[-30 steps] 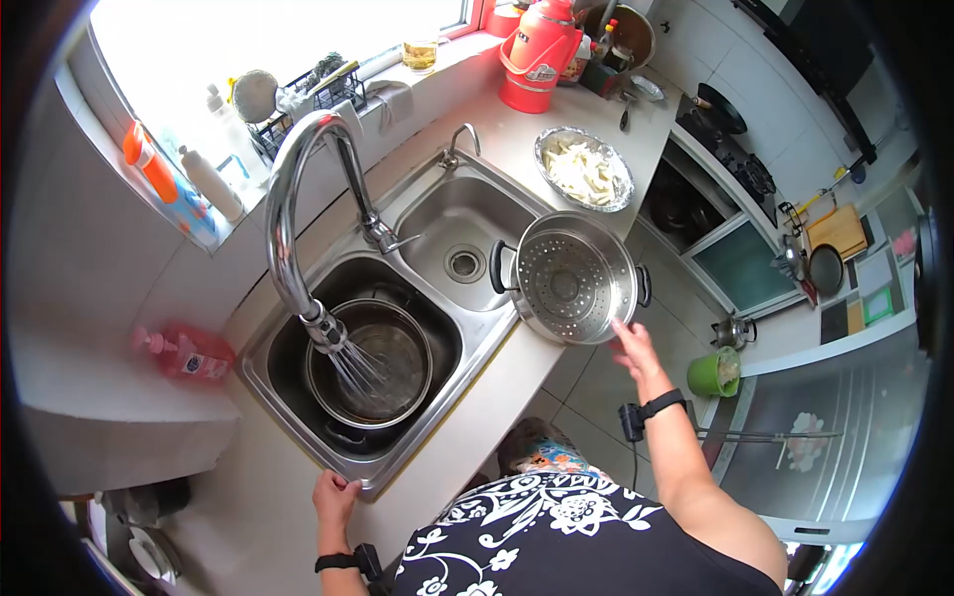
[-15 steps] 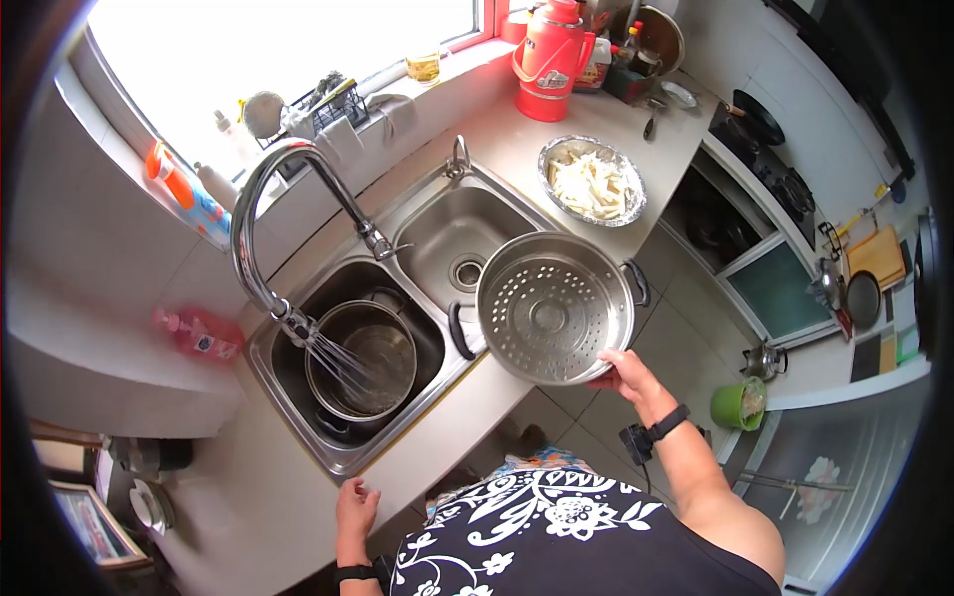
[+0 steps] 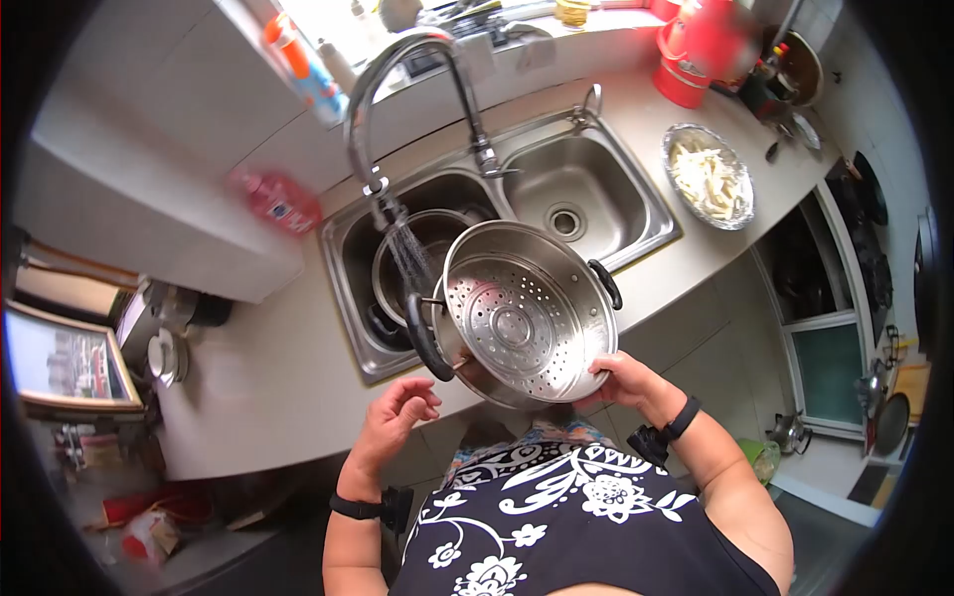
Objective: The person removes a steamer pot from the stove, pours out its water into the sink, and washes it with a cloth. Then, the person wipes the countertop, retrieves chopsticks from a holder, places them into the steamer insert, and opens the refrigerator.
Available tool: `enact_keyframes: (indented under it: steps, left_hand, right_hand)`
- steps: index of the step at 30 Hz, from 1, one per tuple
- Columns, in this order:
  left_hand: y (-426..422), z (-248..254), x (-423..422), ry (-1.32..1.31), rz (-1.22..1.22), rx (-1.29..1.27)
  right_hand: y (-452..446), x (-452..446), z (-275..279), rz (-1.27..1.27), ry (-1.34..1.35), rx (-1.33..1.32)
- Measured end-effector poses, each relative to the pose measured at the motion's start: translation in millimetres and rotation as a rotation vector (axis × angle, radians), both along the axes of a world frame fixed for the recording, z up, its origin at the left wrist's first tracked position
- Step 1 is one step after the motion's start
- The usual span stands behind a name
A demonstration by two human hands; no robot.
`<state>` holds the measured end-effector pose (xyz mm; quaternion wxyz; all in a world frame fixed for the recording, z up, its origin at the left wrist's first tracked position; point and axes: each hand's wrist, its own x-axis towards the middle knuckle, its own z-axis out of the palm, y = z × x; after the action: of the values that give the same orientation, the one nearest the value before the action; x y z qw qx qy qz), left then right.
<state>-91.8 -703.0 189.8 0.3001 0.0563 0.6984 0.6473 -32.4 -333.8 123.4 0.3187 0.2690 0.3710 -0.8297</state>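
Note:
My right hand [image 3: 624, 381] grips the near right rim of a metal steamer pot [image 3: 525, 316], whose floor is full of holes. The steamer is tilted, with one black handle toward the left basin and the other at its upper right. My left hand [image 3: 399, 415] is just below the left handle, apart from it, with fingers loosely bent and nothing in them. Water runs from the curved faucet [image 3: 360, 129] into a deep pot [image 3: 393, 260] in the left sink basin, partly hidden behind the steamer.
The right sink basin [image 3: 621, 214] has a round drain. Beside it on the counter [image 3: 248, 417] stands a foil-like bowl [image 3: 740, 214] of pale strips. A red thermos [image 3: 681, 79], a pink bottle [image 3: 281, 204] and an orange-and-blue bottle [image 3: 308, 70] stand along the back.
The steamer has moved left toward the left basin and tilted, still in my right hand. My left hand has risen toward its left handle. The camera view has turned.

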Motion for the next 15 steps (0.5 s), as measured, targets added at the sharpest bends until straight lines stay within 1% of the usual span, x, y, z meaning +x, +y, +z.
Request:
enact_keyframes:
  steps: [3,7,9,10,11,13,14,15]
  left_hand:
    - [-30,22,12,0.043,0.133,0.168]
    - [-83,36,35,0.051,0.242,0.174]
    - [-101,46,45,0.056,0.386,0.140]
    - [-106,53,49,0.105,0.495,0.114]
    - [-113,61,51,0.118,0.515,0.106]
    - [-126,77,50,0.138,0.765,0.276]
    - [-131,89,48,0.125,0.826,0.387]
    - [-139,95,43,0.176,0.823,0.405]
  right_hand:
    - [-39,-15,-5,0.126,-0.011,0.013]
    - [-101,-33,-13,0.262,0.036,-0.008]
    - [-133,-44,-9,0.385,0.056,-0.033]
    - [-152,-50,-5,0.436,0.102,-0.035]
    - [-172,-57,-5,0.457,0.112,-0.043]
    - [-211,-69,-9,0.531,0.129,-0.147]
    - [-232,-76,-7,0.578,0.084,-0.211]
    - [-254,-81,-7,0.614,0.105,-0.236]
